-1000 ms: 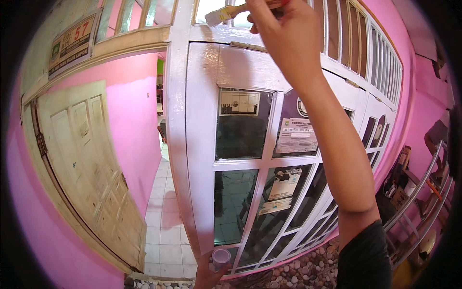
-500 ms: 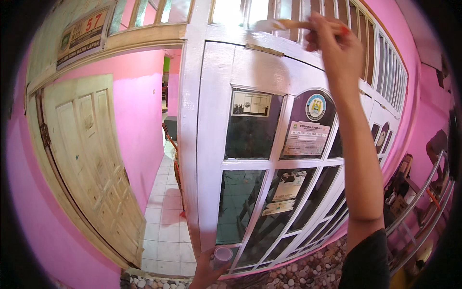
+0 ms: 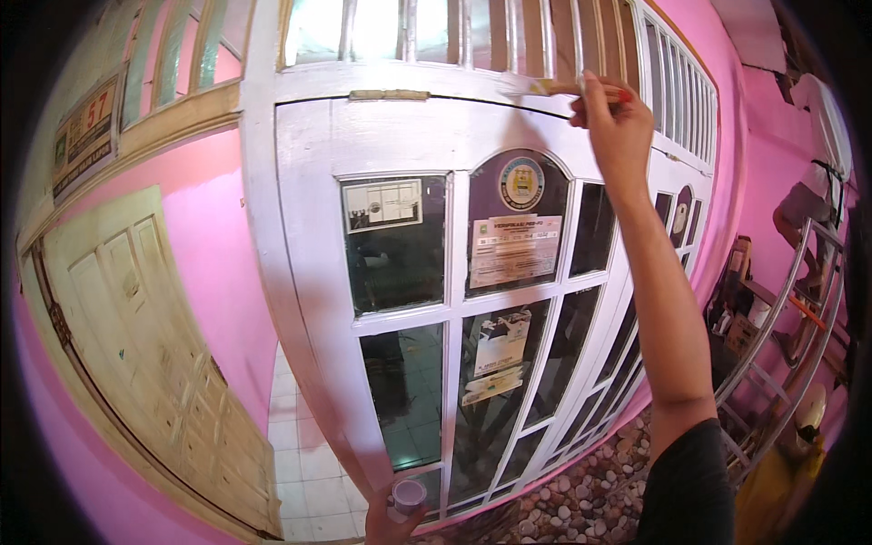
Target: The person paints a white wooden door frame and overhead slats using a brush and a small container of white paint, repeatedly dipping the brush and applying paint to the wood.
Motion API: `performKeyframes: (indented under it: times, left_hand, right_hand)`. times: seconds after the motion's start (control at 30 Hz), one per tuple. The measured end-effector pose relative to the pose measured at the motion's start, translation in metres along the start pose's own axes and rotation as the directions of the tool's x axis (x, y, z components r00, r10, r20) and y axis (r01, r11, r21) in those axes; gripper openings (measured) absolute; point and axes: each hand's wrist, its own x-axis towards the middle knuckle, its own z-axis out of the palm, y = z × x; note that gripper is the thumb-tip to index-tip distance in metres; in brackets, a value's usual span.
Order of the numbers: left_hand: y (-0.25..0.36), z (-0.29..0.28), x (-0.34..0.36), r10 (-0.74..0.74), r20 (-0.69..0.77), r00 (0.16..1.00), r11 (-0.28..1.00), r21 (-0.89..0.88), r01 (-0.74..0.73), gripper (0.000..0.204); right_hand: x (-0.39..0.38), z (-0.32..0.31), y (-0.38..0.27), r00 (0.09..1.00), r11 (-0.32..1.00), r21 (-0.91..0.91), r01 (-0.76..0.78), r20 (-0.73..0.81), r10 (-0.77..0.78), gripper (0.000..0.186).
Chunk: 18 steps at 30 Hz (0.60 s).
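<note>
Far up and left of the left hand (image 3: 389,525), a small sign (image 3: 88,136) on the woodwork. Below it, well left of the same hand, a panelled wood door (image 3: 145,327), then a stretch of pink wall (image 3: 213,245). Just left of the left hand, pale floor tiles (image 3: 313,495) beyond the opening. Holding in the left hand, fingers curled around its side, a small clear cup (image 3: 409,495), mouth up, with contents too small to make out. Rising above the left hand, a white door (image 3: 318,200) with dark panes (image 3: 397,272) and, along its top edge, a hinge (image 3: 389,94). Left of the right hand (image 3: 622,118) and higher, a row of bars (image 3: 463,36) over a white rail (image 3: 463,84). Down and left of the right hand, a round emblem (image 3: 522,184) above a printed sheet (image 3: 515,250). Gripping in the right hand, between thumb and fingers, a brush (image 3: 559,88), with bristles pointing left at the rail; cannot tell whether touching it. Far below the right hand, pebbles (image 3: 590,481). Right of that hand and lower, metal bars of a frame (image 3: 781,300); farther right, another person (image 3: 831,136) in a white top.
</note>
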Motion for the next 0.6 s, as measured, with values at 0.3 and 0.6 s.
performKeyframes:
  times: [0.3,0.6]
  left_hand:
    - [-0.017,0.025,-0.001,0.028,0.018,0.999,0.995,0.094,-0.03,0.071]
    - [-0.002,0.034,0.001,0.085,0.006,0.996,0.991,0.106,-0.085,0.073]
  right_hand:
    - [0.028,-0.105,0.049,0.988,0.902,-0.427,-0.066,-0.157,-0.002,0.031]
    - [0.013,-0.073,0.041,0.993,0.945,-0.305,0.115,0.066,-0.099,0.03]
